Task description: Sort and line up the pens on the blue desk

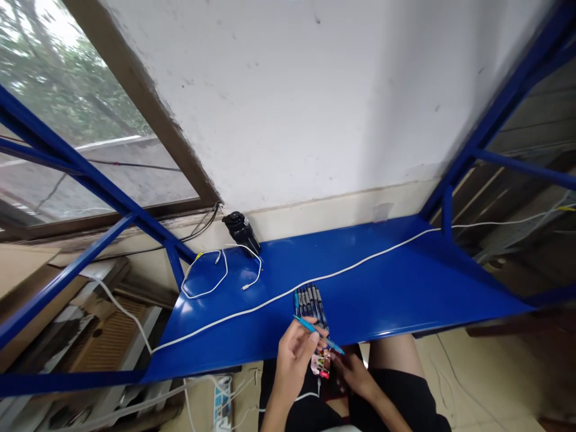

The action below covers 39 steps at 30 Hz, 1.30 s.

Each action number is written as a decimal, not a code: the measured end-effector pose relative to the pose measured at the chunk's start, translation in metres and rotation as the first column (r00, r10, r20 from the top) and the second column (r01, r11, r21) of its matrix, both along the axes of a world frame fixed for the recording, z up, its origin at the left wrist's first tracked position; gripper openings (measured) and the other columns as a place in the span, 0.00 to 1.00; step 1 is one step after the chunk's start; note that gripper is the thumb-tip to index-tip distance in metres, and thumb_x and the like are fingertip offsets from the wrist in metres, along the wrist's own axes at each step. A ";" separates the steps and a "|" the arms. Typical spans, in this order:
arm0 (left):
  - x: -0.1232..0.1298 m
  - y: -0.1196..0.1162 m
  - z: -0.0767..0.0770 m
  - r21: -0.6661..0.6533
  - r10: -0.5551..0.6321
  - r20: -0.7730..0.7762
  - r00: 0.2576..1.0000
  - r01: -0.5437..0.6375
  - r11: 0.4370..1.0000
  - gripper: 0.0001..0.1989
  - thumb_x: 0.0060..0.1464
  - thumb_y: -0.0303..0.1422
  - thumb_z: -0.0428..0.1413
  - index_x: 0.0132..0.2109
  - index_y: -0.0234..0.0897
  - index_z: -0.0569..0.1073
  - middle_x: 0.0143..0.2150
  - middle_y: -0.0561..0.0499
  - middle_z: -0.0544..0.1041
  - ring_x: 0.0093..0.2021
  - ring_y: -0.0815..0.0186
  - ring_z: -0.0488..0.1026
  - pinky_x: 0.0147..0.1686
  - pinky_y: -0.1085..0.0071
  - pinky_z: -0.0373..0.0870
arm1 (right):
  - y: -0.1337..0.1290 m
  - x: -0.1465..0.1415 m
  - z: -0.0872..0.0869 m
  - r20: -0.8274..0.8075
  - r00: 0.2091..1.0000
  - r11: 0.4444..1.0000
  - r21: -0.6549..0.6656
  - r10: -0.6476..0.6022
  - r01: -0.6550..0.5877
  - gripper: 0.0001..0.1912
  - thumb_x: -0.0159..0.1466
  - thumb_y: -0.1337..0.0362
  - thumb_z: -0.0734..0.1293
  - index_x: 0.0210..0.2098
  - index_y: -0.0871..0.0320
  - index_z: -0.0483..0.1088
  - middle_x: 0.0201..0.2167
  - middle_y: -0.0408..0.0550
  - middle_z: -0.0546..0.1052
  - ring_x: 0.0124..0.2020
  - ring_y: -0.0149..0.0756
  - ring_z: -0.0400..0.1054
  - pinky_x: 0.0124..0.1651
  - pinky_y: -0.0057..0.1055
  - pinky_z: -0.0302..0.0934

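A light-blue pen (305, 324) slants across my left hand (294, 348), its lower end pointing to the right. The fingers of this hand are closed on the pen. My right hand (357, 375) is low at the table's front edge, close to the pen's lower end. Its fingers are in shadow, and I cannot tell whether they touch the pen. Several dark pens with grey or blue ends (308, 295) lie side by side just beyond my left hand. Beneath the held pen is a phone-like object with a colourful patterned back (320, 363), partly hidden by my left hand.
A blue metal table (378, 294) stands against a white wall. One long white cable (333, 275) crosses it. At the back left are a black bottle (242, 232) and a looped white charging cable (226, 273). A power strip (222, 402) lies below, left of my legs.
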<state>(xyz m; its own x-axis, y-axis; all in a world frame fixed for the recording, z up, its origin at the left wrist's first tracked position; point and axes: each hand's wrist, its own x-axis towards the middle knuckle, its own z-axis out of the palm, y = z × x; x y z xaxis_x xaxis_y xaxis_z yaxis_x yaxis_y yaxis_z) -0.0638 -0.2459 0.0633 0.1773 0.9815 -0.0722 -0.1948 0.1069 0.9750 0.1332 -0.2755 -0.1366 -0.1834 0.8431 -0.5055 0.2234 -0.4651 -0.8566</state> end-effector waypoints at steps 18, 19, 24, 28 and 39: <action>0.032 0.018 -0.011 -0.015 -0.153 -0.047 0.987 0.152 0.988 0.21 0.73 0.45 0.55 0.62 0.37 0.79 0.58 0.39 0.84 0.60 0.52 0.79 0.66 0.56 0.70 | 0.017 0.040 0.144 -0.670 0.742 0.990 -0.096 0.013 -0.104 0.26 0.72 0.39 0.68 0.36 0.58 0.71 0.19 0.31 0.54 0.19 0.23 0.42 0.22 0.25 0.42; 0.033 0.020 -0.014 -0.015 -0.110 -0.034 0.993 0.110 0.994 0.21 0.72 0.45 0.56 0.58 0.35 0.81 0.55 0.38 0.85 0.56 0.52 0.81 0.62 0.56 0.73 | 0.021 0.037 0.144 -0.659 0.751 0.993 -0.064 0.029 -0.095 0.27 0.72 0.39 0.67 0.35 0.57 0.69 0.19 0.31 0.54 0.19 0.24 0.42 0.23 0.25 0.41; 0.038 0.031 -0.022 -0.062 0.155 -0.092 0.984 -0.161 0.985 0.16 0.60 0.44 0.68 0.39 0.33 0.83 0.37 0.44 0.85 0.42 0.55 0.82 0.46 0.63 0.78 | 0.031 0.029 0.151 -0.338 0.935 0.970 0.242 0.109 -0.026 0.25 0.75 0.40 0.63 0.37 0.56 0.69 0.23 0.35 0.60 0.24 0.28 0.51 0.28 0.27 0.47; 0.039 0.031 -0.018 0.008 0.235 -0.057 0.970 -0.235 0.972 0.18 0.53 0.41 0.74 0.43 0.36 0.79 0.37 0.50 0.81 0.38 0.63 0.79 0.42 0.70 0.77 | 0.030 0.026 0.160 -0.038 0.997 0.882 0.469 0.065 -0.040 0.21 0.78 0.45 0.61 0.42 0.55 0.72 0.35 0.43 0.72 0.38 0.36 0.64 0.43 0.31 0.58; 0.023 0.003 -0.024 -0.029 0.112 -0.130 0.985 -0.117 0.993 0.13 0.59 0.42 0.69 0.43 0.36 0.81 0.42 0.44 0.85 0.44 0.56 0.82 0.49 0.63 0.78 | 0.019 0.035 0.178 0.035 0.980 0.872 0.450 0.196 -0.191 0.16 0.79 0.49 0.60 0.48 0.52 0.73 0.37 0.43 0.77 0.38 0.37 0.70 0.45 0.31 0.62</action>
<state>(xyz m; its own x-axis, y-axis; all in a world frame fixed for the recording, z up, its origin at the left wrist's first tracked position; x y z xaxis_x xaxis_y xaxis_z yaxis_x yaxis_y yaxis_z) -0.0406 -0.2430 0.0396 0.0506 0.9911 -0.1229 -0.0814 0.1268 0.9886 0.1685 -0.2563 0.0416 -0.3698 0.9259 -0.0776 0.2580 0.0221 -0.9659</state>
